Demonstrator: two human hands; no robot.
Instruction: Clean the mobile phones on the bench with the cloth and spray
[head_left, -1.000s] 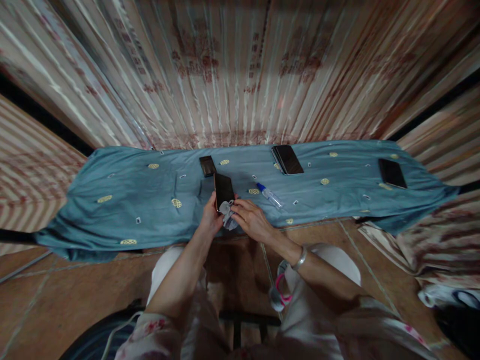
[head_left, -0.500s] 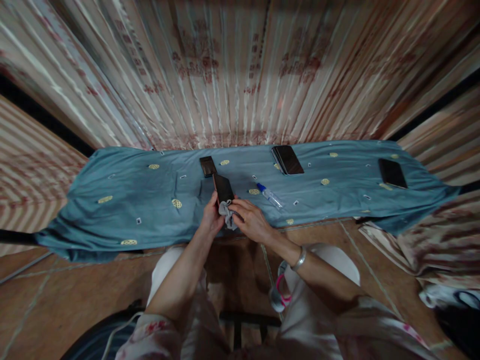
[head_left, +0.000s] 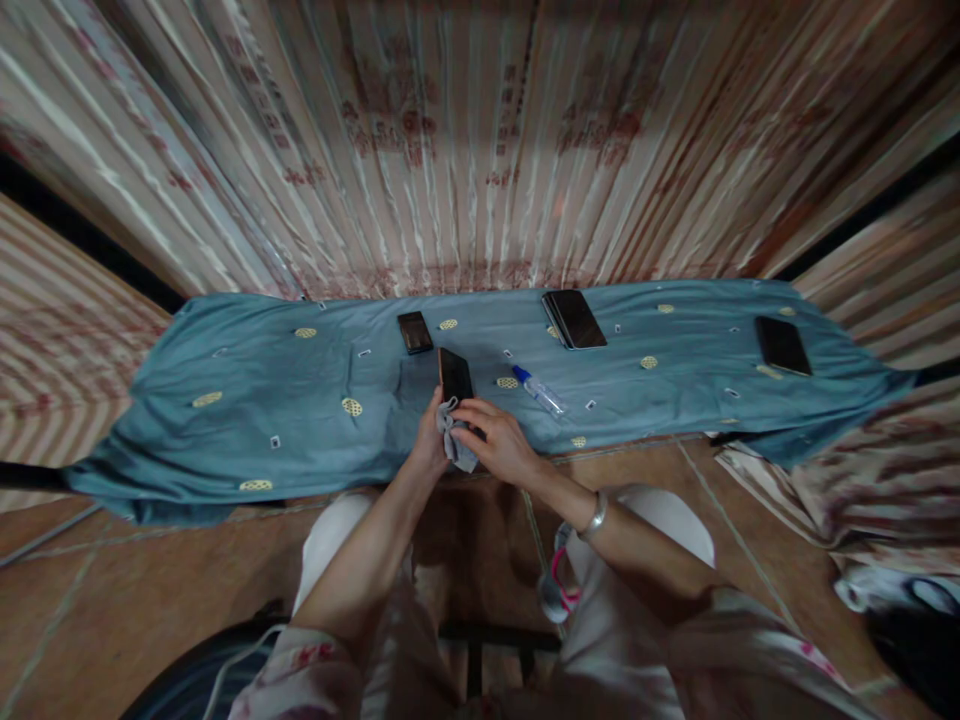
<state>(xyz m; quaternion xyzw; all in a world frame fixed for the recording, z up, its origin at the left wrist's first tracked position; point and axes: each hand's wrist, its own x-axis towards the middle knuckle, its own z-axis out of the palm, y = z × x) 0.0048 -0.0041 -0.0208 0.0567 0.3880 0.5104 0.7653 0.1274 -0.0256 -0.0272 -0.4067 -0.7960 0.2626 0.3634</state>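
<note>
head view; from above; faces forward and down; blue tablecloth (head_left: 307,385) near; curtain (head_left: 465,220) beyond

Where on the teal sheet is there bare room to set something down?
The teal sheet is barest left of the small phone; another patch lies between the stacked devices and the rightmost dark device. The middle is crowded: left hand holding a second phone, right hand holding a gray rag against its near end, blue-capped bottle nearby.

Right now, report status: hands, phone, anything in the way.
Left fingers holding dark phone. Right fingers holding gray cloth at the phone's near end. Blue-capped bottle lies off to the right, not in the way.
</note>
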